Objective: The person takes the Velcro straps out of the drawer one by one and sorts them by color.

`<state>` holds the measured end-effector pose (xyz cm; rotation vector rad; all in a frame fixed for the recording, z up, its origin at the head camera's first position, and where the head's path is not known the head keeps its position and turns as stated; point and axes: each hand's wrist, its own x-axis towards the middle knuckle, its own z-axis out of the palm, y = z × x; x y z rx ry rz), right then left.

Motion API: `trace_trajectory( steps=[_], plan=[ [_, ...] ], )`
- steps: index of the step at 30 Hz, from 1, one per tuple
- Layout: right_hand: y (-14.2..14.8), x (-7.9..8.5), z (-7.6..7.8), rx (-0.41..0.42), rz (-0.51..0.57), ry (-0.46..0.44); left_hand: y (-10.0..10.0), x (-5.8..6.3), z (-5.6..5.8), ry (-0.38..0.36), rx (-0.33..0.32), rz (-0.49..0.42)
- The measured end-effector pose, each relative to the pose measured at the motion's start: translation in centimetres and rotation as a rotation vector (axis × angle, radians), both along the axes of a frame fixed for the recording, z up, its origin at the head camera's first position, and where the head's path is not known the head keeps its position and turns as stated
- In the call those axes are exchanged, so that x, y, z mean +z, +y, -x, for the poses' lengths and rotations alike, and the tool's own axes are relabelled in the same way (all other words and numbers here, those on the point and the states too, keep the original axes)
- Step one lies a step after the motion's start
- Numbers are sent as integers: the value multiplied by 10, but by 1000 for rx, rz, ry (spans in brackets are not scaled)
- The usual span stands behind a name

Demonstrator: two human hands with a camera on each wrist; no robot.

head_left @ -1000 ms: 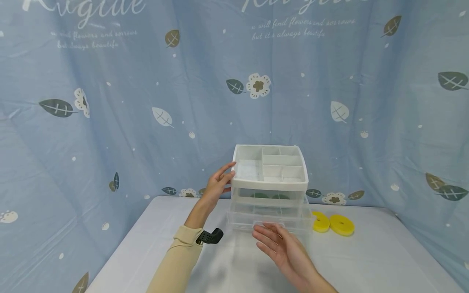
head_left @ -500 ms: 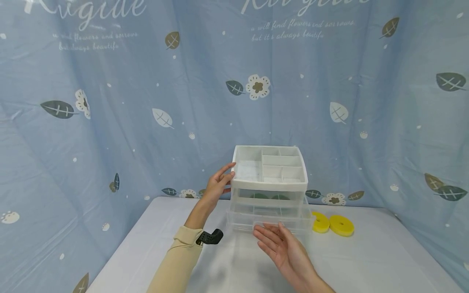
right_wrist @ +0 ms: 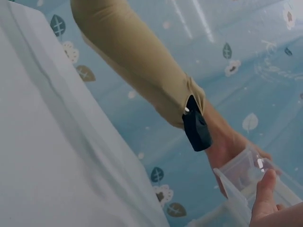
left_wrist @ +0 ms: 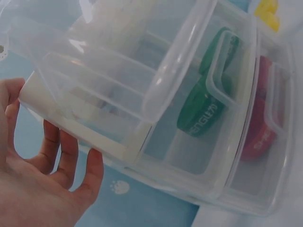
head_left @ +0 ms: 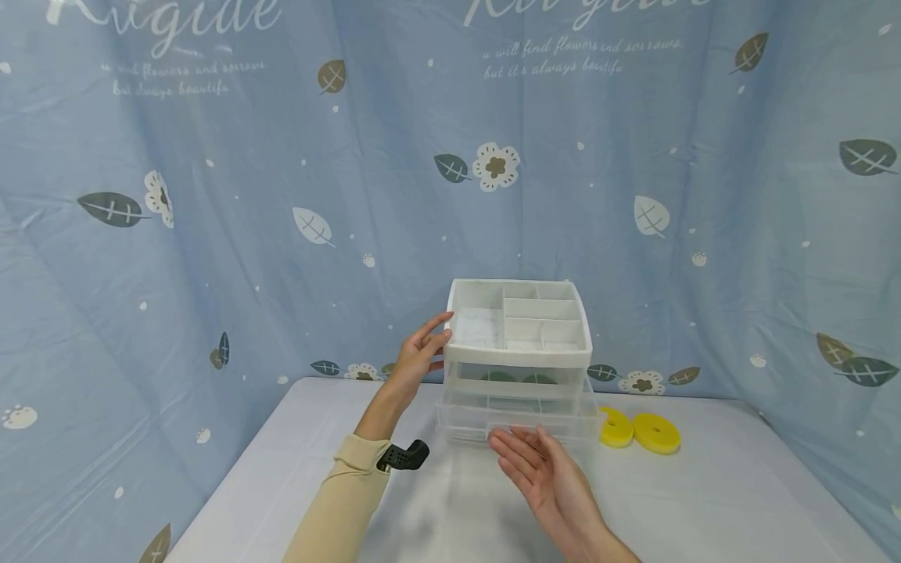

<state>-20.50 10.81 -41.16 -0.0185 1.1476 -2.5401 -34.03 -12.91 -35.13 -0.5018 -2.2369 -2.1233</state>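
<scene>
A white-topped plastic drawer organizer (head_left: 517, 356) stands at the back of the table, its clear top drawer (head_left: 454, 422) pulled out toward me. My left hand (head_left: 415, 356) holds the organizer's left side near the top rim, fingers bent against it in the left wrist view. Palm up, my right hand (head_left: 556, 485) is at the drawer's front by the handle, fingers nearly straight. In the right wrist view its thumb (right_wrist: 266, 189) overlaps the clear drawer front; whether it presses there I cannot tell. Green rolls (left_wrist: 203, 106) and red rolls (left_wrist: 255, 127) lie in the lower drawers.
Two yellow disc-shaped rolls (head_left: 656, 433) lie on the white-covered table (head_left: 739, 485), right of the organizer. Divided compartments (head_left: 542, 309) form the organizer's top. A blue patterned curtain (head_left: 394, 156) hangs behind and at both sides.
My right hand has shifted very slightly right, its thumb now raised a little apart from the fingers. The left hand and pulled-out drawer stay where they were.
</scene>
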Motion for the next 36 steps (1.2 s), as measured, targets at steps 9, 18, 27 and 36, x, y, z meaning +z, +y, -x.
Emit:
trace_trajectory(
  steps=[9, 18, 27, 36],
  plan=[
    [-2, -2, 11, -17, -16, 13, 1, 0, 0, 5, 3, 2],
    [-3, -4, 24, -59, -61, 41, 2, 0, -1, 3, 5, 0],
    [-3, -5, 39, -102, -65, 35, 1, -12, 13, 8, 6, -12],
    [-5, -6, 61, -120, -67, 85, 1, -25, 23, 45, 54, -12]
  ],
)
